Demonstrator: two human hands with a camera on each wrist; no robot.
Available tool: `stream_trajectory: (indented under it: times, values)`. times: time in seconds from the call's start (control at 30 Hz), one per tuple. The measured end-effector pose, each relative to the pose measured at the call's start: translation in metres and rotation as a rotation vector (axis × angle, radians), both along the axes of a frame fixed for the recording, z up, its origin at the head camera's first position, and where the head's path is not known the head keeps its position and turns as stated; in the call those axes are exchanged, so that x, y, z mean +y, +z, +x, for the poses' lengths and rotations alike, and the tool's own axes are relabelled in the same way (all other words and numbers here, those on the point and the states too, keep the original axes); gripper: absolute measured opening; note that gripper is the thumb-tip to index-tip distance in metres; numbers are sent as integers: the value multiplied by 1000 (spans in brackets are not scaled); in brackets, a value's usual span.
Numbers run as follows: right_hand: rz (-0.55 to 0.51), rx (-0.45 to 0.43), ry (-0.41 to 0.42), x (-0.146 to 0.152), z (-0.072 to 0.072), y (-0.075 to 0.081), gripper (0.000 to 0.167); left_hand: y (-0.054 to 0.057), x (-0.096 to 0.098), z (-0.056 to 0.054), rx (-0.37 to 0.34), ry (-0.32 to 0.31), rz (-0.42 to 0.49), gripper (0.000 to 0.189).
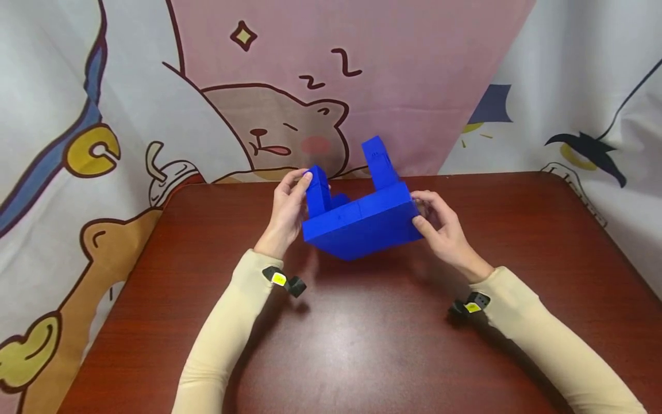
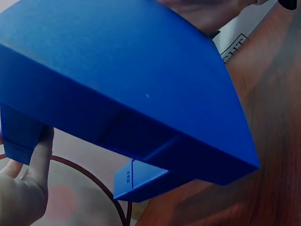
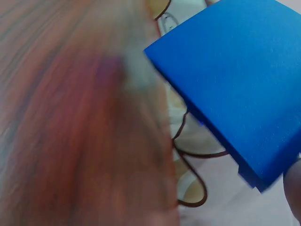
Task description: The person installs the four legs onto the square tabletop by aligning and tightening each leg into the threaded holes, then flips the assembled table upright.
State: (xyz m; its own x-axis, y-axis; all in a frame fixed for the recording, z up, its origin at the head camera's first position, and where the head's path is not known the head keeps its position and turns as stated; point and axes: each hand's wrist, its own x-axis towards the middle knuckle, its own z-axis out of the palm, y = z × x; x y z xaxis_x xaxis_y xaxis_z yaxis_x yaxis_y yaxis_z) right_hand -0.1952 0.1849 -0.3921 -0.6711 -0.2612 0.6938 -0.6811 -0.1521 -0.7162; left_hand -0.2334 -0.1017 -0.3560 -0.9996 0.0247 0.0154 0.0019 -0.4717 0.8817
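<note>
Both hands hold up a blue slab-like piece with several blocky legs (image 1: pixel 369 224) over the table. Its broad flat face is tilted toward the head camera, and the legs point up and away. My left hand (image 1: pixel 287 210) pinches the left leg (image 1: pixel 316 192), thumb near its tip. At the opposite end, my right hand (image 1: pixel 445 230) grips the slab's edge, thumb on the near side and fingers partly hidden behind. In the left wrist view, the slab's flat face (image 2: pixel 117 61) fills the top, and another leg (image 2: pixel 143 181) carries small dark markings. Only a fingertip of the right hand (image 3: pixel 294 188) shows in the right wrist view.
A reddish-brown wooden table (image 1: pixel 351 345) lies beneath the hands. Behind it hangs a cloth backdrop (image 1: pixel 403 69) printed with cartoon animals, meeting the table's far edge. Small dark devices (image 1: pixel 279 279) are strapped over the cream sleeves (image 1: pixel 222 328).
</note>
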Motion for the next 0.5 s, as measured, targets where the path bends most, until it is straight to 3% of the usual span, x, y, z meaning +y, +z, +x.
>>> stream_trajectory:
  times: [0.17,0.23,0.33,0.5]
  values:
    - [-18,11,-36,-1,3,6,38,-5,-2,0,21,-60,34,13]
    - [-24,8,-41,0,3,7,39,-10,-4,2,49,-110,56,16]
    - [-32,-1,-50,3,3,8,37,-27,-12,8,107,-226,63,21]
    - [-61,-9,-81,7,0,9,36,-58,-20,25,261,-482,6,43]
